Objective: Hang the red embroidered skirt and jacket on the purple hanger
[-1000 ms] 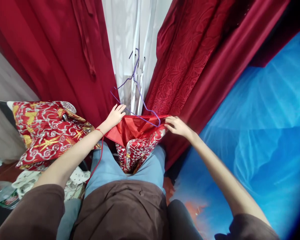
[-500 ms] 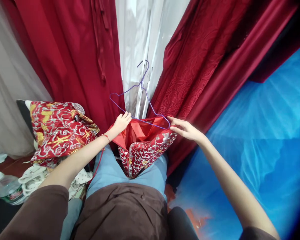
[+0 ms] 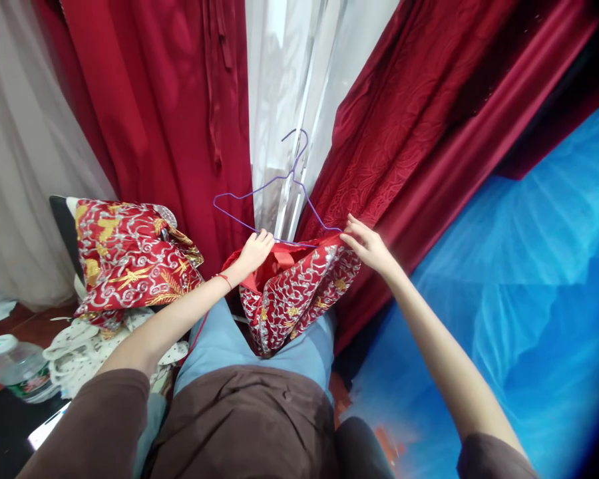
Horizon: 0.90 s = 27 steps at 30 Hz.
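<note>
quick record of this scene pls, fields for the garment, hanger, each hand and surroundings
garment: red embroidered garment, draped over the lap, red lining showing
hanger: purple wire hanger, upright, hook up, lower bar at the garment's opening
left hand: grips the garment's left top edge at the hanger's lower bar
right hand: pinches the garment's right top edge by the hanger's end
left side: folded patterned fabric, water bottle
backdrop: red curtains, white sheer curtain, blue cloth
</note>
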### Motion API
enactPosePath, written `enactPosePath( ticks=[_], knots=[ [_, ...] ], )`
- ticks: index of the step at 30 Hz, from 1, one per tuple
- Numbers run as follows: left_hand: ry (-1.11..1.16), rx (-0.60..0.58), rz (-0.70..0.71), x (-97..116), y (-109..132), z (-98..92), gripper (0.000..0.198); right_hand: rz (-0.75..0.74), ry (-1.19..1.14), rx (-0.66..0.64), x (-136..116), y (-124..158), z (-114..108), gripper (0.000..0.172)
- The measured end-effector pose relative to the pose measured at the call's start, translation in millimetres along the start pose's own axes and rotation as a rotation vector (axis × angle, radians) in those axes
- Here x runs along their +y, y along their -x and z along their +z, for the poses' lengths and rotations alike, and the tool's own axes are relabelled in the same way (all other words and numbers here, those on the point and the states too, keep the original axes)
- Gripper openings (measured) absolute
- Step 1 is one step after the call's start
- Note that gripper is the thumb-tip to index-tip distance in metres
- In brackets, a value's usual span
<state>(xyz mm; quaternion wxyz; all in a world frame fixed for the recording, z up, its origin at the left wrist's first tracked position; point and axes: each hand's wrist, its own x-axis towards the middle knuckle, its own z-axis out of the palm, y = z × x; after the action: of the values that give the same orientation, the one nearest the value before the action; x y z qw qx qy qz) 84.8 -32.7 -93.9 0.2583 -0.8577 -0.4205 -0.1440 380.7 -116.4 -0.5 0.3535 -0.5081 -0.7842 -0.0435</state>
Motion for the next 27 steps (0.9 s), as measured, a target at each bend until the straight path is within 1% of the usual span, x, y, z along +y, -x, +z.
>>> enactPosePath(
  ticks=[3,5,7,9,12,13,14,15,16,17,18,19,20,21,22,24,25,27],
  knots=[
    [0.035,0.004,-0.048,7.7,1.0,-8.1,0.050,-0.044,0.007,0.158,-16.2,-32.8,24.4,0.025],
    [0.063,0.013,-0.087,6.0,-0.3,-12.7,0.049,-0.054,0.002,0.184,-28.9,-48.1,38.8,0.027],
    [0.102,0.045,-0.107,-3.2,0.4,-16.6,0.043,-0.060,0.022,0.150,-38.2,-55.7,50.4,0.028],
    [0.143,0.128,-0.111,-17.5,6.4,-18.9,0.033,-0.068,0.076,0.107,-41.8,-57.4,58.9,0.027],
    [0.208,0.278,-0.117,-40.0,27.9,-16.2,0.024,-0.057,0.125,0.112,-38.6,-56.3,66.8,0.025],
    [0.241,0.304,-0.155,-46.3,37.3,-13.0,0.025,-0.046,0.121,0.121,-36.7,-56.4,68.4,0.029],
    [0.285,0.308,-0.226,-51.8,47.0,-8.8,0.029,-0.035,0.112,0.130,-34.7,-56.8,69.5,0.034],
    [0.347,0.281,-0.334,-56.6,56.3,-3.8,0.035,-0.027,0.105,0.135,-32.9,-57.7,70.4,0.041],
    [0.438,0.203,-0.464,-60.9,64.7,1.5,0.041,-0.020,0.104,0.134,-31.3,-58.9,71.1,0.046],
    [0.551,0.083,-0.595,-65.0,71.6,6.7,0.043,-0.016,0.111,0.125,-30.0,-60.3,71.5,0.048],
    [0.667,-0.058,-0.700,-69.3,76.6,11.1,0.039,-0.011,0.126,0.108,-28.8,-61.7,71.7,0.047],
    [0.773,-0.191,-0.769,-73.9,79.3,14.3,0.028,-0.004,0.148,0.086,-27.8,-63.0,71.6,0.044],
    [0.854,-0.292,-0.802,-79.3,79.8,15.8,0.016,0.006,0.176,0.063,-27.0,-64.0,71.2,0.040],
    [0.907,-0.342,-0.810,-85.6,78.1,15.3,0.018,0.020,0.210,0.044,-26.5,-64.6,70.6,0.037],
    [0.929,-0.342,-0.806,-92.8,74.4,12.8,0.029,0.038,0.247,0.032,-26.2,-64.8,69.6,0.035],
    [0.885,-0.249,-0.804,-110.0,63.2,2.8,0.044,0.078,0.319,0.032,-26.3,-64.1,66.7,0.035],
    [0.831,-0.192,-0.811,-119.4,56.8,-3.7,0.047,0.092,0.347,0.041,-26.7,-63.2,64.8,0.036],
    [0.645,-0.069,-0.843,-138.7,44.2,-16.8,0.047,0.096,0.376,0.061,-28.3,-61.2,60.5,0.037]
  ],
)
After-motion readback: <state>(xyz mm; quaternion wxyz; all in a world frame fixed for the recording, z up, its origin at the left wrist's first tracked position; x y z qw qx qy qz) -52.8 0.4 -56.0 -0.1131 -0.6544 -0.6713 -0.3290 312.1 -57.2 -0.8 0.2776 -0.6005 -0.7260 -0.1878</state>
